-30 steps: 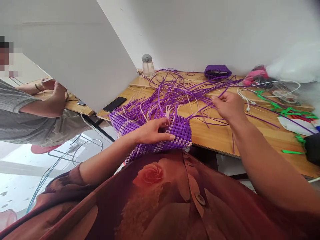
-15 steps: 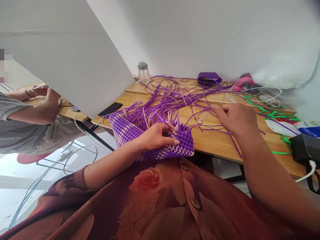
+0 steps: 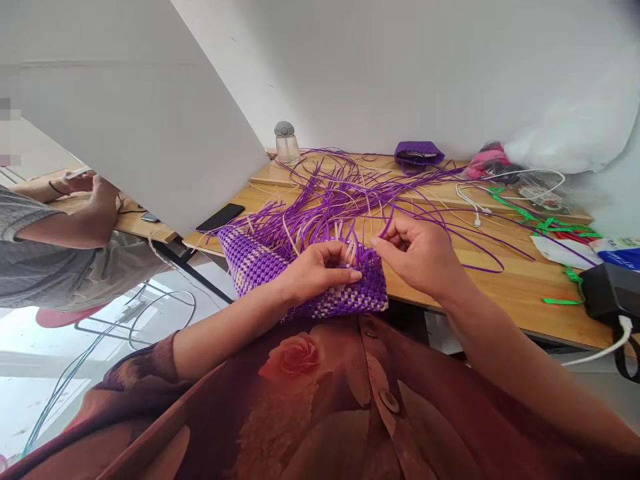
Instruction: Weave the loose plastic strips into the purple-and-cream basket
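Note:
A woven purple and cream piece [image 3: 255, 260] lies at the table's front edge, against my shirt. Long loose purple and cream strips [image 3: 330, 193] spread from its upper edge across the table. My left hand [image 3: 325, 270] grips the rim of the weave, thumb on the outside, fingers behind it. Close by on the right, my right hand [image 3: 413, 250] pinches a purple strip near the weave's right corner; the strip loops up above the fingers.
Behind stand a bottle [image 3: 287, 143] and a small purple woven pouch [image 3: 419, 155]. A phone [image 3: 221, 218] lies left. White cables, green strips and a black box [image 3: 610, 297] are at right. Beyond a partition [image 3: 150, 100], a person's arms [image 3: 93, 213] show.
My right hand has moved left and slightly down, from out over the table to beside the weave's right corner. My left hand has stayed nearly in place.

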### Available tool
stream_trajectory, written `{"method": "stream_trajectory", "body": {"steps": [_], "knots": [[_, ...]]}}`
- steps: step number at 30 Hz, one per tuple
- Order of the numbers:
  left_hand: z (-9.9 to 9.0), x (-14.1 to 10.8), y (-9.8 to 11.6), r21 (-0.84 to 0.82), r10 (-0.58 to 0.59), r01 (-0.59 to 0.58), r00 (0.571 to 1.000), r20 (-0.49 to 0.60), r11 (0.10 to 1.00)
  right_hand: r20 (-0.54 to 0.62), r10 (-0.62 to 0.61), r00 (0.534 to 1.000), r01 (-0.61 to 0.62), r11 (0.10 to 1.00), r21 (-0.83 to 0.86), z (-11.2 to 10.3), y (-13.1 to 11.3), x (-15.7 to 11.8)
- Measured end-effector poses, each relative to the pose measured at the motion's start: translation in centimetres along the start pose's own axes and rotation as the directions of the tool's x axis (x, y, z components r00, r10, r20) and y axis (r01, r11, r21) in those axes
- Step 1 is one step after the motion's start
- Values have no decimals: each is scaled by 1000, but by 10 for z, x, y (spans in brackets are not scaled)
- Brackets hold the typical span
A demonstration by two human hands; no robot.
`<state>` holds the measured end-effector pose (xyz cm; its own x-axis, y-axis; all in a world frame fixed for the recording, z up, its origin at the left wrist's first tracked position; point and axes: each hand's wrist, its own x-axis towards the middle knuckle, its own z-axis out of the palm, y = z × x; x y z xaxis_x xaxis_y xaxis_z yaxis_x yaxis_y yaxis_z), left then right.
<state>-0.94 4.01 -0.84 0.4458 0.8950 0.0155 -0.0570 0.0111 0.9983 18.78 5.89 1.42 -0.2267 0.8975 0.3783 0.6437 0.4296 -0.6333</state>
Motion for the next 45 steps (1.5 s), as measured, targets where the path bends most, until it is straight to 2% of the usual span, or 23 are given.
{"method": "stream_trajectory", "body": {"steps": [3,5,6,9,12,14,16,18,20,22,26,27,29,32,34,35,36,38,39,40,41,43,45], "knots": [[1,1,-4,-29,-11,11,1000,-6,1000,34,-13,999,17,994,-108,4,6,2],[1,2,-7,-42,-22,21,1000,-21,999,-51,-205,977,196,969,-150,10,8,1],[1,3,-8,-48,-27,25,999,-30,999,-88,-341,936,321,929,-182,12,10,1],[1,2,-7,-48,-59,57,997,-47,997,-57,-677,733,632,710,-310,6,20,3],[2,0,-3,-15,-117,116,991,-57,993,-42,-780,624,700,582,-414,-15,31,7],[2,-1,-1,10,-136,137,989,-56,990,-78,-792,606,692,572,-440,-27,32,9],[3,-2,0,29,-136,138,989,-50,990,-85,-764,639,677,612,-408,-32,27,7],[3,-2,-1,43,-117,120,992,-54,992,-39,-654,756,608,722,-330,-29,17,0],[3,-1,-3,57,-101,105,992,-70,993,76,-484,872,486,835,-259,-21,7,-10],[4,-1,-4,63,-87,92,993,-81,994,216,-331,919,379,892,-245,-15,-1,-22],[3,-2,-6,76,-76,82,994,-77,994,381,-165,910,247,953,-176,-14,-13,-42],[2,-2,-6,88,-73,80,994,-80,993,422,-114,899,167,982,-91,-14,-15,-45],[2,-2,-6,101,-65,73,994,-84,992,524,10,852,-101,984,144,-11,-21,-50],[3,-2,-7,75,-41,46,997,-64,996,640,140,756,-493,764,416,0,-29,-55],[5,-2,-6,63,-30,34,997,-68,997,663,141,735,-572,655,494,5,-30,-59],[6,-2,-6,64,-29,34,996,-82,997,661,121,741,-552,669,497,5,-29,-60],[7,-2,-6,67,-31,38,994,-101,997,645,93,758,-488,738,466,3,-27,-61],[8,-2,-7,74,-41,51,991,-129,996,532,27,846,-200,942,270,-8,-22,-57],[9,-2,-7,78,-43,53,991,-131,996,433,-39,900,-10,994,112,-15,-19,-52],[9,-3,-7,90,-42,53,991,-126,995,320,-141,937,166,985,-52,-21,-18,-45],[9,-3,-7,117,-40,54,991,-125,992,238,-267,934,312,934,-176,-27,-18,-37],[9,-4,-6,205,-36,66,989,-146,976,219,-516,828,560,780,-280,-32,-19,-16],[9,-5,-5,263,-25,65,988,-153,963,326,-671,665,746,606,-275,-29,-20,5]]}}
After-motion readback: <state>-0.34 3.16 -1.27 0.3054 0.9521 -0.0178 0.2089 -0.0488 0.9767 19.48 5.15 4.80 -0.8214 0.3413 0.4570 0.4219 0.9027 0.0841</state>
